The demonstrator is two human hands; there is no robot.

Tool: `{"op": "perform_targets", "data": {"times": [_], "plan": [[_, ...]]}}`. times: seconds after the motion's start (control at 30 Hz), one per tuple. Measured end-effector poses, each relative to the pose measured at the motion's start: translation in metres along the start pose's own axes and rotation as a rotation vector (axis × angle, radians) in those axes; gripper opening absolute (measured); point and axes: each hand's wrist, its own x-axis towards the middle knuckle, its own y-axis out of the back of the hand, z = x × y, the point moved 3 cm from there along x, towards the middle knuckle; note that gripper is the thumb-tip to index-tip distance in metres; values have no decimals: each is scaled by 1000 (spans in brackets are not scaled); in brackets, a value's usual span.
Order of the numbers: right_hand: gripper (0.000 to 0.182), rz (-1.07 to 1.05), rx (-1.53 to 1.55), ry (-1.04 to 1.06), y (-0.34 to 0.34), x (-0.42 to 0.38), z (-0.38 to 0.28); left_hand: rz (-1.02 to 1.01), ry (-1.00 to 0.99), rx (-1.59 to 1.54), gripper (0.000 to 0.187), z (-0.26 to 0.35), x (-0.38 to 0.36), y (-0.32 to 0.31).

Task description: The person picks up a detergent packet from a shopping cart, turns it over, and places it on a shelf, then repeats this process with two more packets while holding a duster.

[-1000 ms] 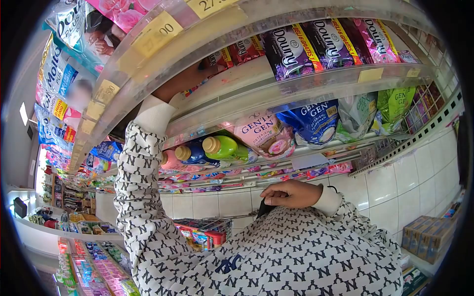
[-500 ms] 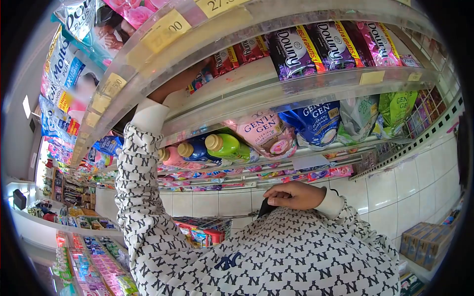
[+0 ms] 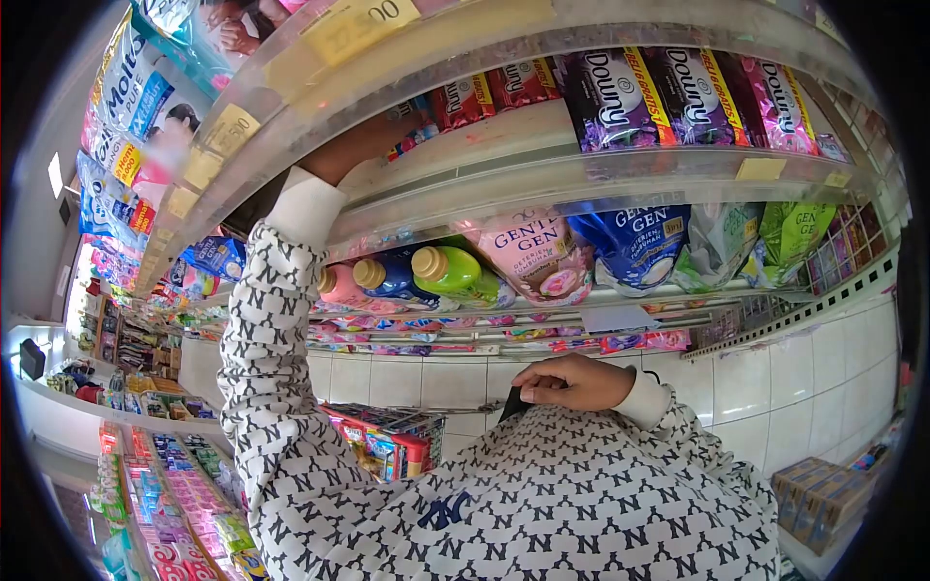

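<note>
My left hand (image 3: pixel 373 140) reaches into the shelf between two boards, the white cuff at the shelf edge. The upper shelf rail hides most of its fingers, so its grip cannot be made out. Close by it are red Downy sachet packs (image 3: pixel 463 103) and a partly hidden blue pack. Farther right stand purple Downy packs (image 3: pixel 612 97). My right hand (image 3: pixel 576 381) is closed in front of my body, its fingers curled at a flat black thing (image 3: pixel 513 402) that is mostly hidden.
Below the hand's shelf are capped bottles (image 3: pixel 453 271) and Gentle Gen pouches (image 3: pixel 533 254). A shopping cart (image 3: pixel 387 421) with goods stands at lower left. Cardboard boxes (image 3: pixel 823 499) sit at lower right. Molto packs (image 3: pixel 145 107) line the upper left shelf.
The view has shifted slightly, so the shelf goods sit a little farther right. My left arm stays inside the shelf, and my right hand keeps its curled pose.
</note>
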Motion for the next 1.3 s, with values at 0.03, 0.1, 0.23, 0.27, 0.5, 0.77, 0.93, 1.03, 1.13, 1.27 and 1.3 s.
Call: {"op": "perform_targets", "data": {"times": [0.03,0.1,0.23,0.27,0.5,0.77,0.93,1.03,1.13,1.27,1.3], "plan": [[36,6,0,5,0,-1,1,-11,-17,-31,66,-4,2,-2],[36,22,11,0,2,-2,2,-58,-7,-47,67,-15,4,-6],[36,68,39,-2,5,-6,9,-112,22,-73,68,-40,2,-12],[36,81,43,8,5,-7,10,-107,10,-104,68,-44,2,-13],[37,67,38,-9,7,-7,7,-107,38,-201,65,-55,-2,-12],[38,42,46,-13,5,-2,6,-105,247,-302,53,-55,10,-9],[38,8,32,-29,3,-4,4,-82,249,-228,53,-52,9,-14],[37,32,41,-29,6,-6,2,-75,244,-204,53,-49,13,-14],[37,60,49,-8,6,-7,5,-77,240,-181,53,-46,17,-13],[37,40,17,-13,4,-7,3,-68,248,-154,53,-48,19,-13],[37,44,13,-11,4,-7,4,-67,249,-150,53,-49,19,-14]]}}
